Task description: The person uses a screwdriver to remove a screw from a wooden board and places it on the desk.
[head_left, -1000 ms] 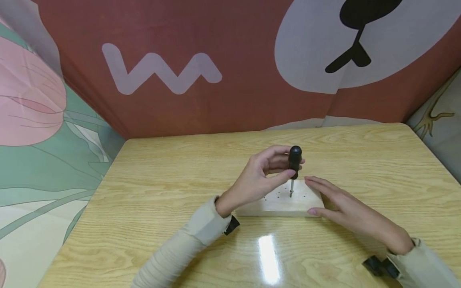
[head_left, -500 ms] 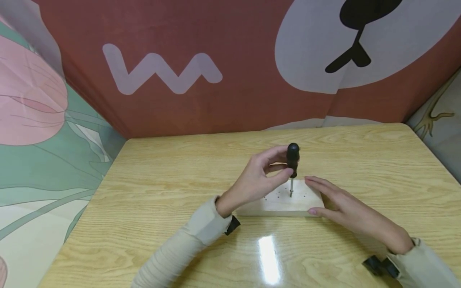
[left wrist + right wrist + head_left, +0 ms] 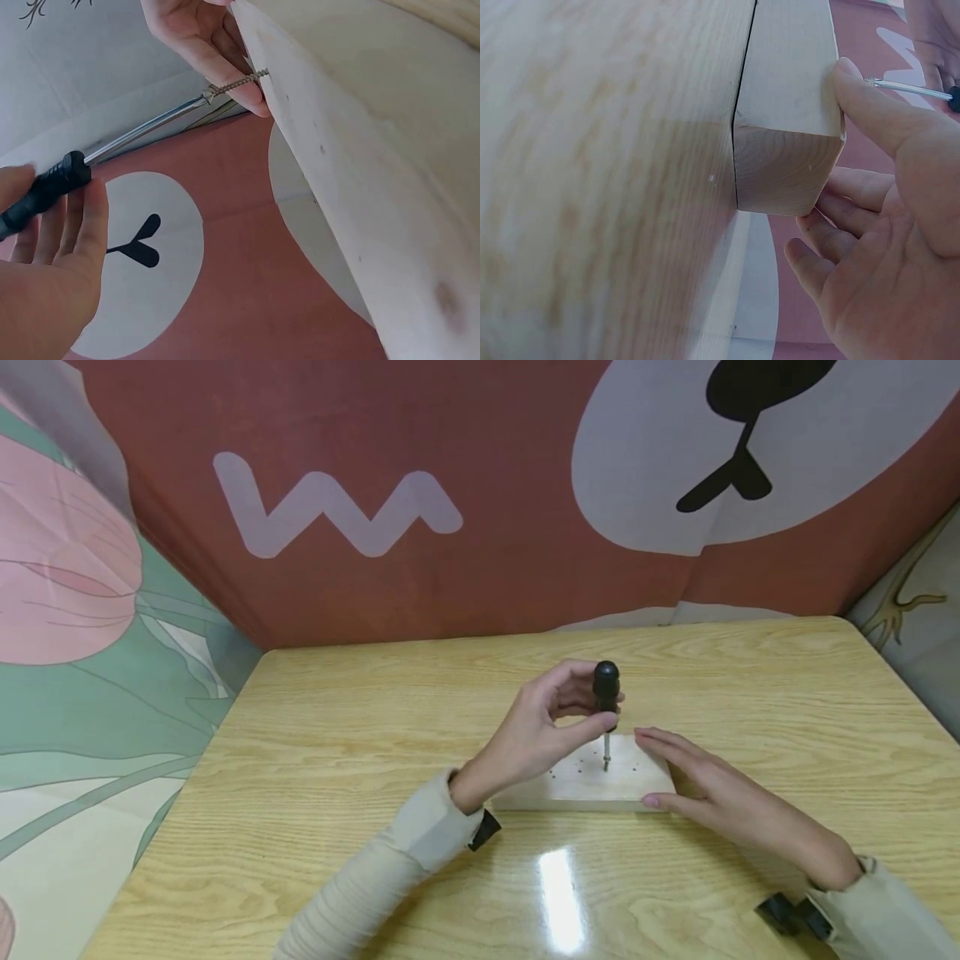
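My left hand [image 3: 536,727] holds the black handle of a screwdriver [image 3: 606,689] between thumb and fingers. The screwdriver stands nearly upright, its metal shaft pointing down. In the left wrist view its tip meets the head of a screw [image 3: 236,84], whose other end sits in a pale wooden block [image 3: 577,787]. Much of the screw's thread shows above the wood. My right hand [image 3: 712,785] grips the block's right end, thumb on the near side and fingers on the far side. Several small holes dot the block's top face.
The block lies flat on a wood-grain table [image 3: 360,727]. A printed red cloth [image 3: 450,585] rises behind the table's far edge, with a patterned green and pink cloth [image 3: 82,710] at the left. Black wrist devices [image 3: 791,917] are strapped at both cuffs.
The screwdriver's handle has tipped slightly to the left, and my left fingers have shifted around it. The screw's place, the block and my right hand look the same.
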Demonstrator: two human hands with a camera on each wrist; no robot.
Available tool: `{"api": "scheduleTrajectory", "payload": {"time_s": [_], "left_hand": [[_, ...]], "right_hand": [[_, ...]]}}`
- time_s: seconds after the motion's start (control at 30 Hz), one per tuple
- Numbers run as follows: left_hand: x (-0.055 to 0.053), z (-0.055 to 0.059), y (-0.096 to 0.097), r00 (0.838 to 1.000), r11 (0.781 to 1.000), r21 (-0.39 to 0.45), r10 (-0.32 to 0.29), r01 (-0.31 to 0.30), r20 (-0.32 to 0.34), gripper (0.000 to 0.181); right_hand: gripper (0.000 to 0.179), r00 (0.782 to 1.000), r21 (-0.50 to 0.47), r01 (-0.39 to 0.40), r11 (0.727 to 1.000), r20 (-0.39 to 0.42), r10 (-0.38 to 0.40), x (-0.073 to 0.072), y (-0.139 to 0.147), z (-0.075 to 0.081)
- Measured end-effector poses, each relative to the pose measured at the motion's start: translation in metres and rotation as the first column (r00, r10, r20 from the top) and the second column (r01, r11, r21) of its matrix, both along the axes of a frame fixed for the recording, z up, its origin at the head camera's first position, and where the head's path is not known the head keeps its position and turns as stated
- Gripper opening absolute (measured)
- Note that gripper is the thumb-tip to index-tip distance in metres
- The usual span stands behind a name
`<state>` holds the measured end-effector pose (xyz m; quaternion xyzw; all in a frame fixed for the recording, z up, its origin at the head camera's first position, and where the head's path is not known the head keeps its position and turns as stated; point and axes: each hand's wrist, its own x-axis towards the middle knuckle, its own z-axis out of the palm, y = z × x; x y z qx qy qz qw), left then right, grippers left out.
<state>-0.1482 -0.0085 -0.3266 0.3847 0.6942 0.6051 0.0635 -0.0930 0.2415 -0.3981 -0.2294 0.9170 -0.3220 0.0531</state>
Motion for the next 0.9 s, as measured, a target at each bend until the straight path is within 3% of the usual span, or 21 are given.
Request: {"api": "scheduleTrajectory", "payload": {"time_s": [0.33, 0.63, 0.9], "left_hand": [[-0.0003, 0.0023, -0.0038, 0.999, 0.999, -0.041, -0.033, 0.033, 0.005, 0.039], [-0.0004, 0.0013, -0.0017, 0.999, 0.999, -0.033, 0.010, -0.012, -0.049, 0.035], [-0.0007, 0.0054, -0.0054, 0.997, 0.997, -0.011, -0.072, 0.072, 0.020, 0.039]], "right_hand": [[0.074, 1.000, -0.008, -0.003, 1.000, -0.031, 0.003, -0.0002, 0.0005, -0.0017], [0.074, 1.000, -0.002, 0.009, 1.000, 0.006, -0.009, 0.0010, -0.0015, 0.0001], [0.075, 1.000, -0.012, 0.009, 1.000, 0.008, -0.009, 0.0007, 0.0002, -0.0001]]}}
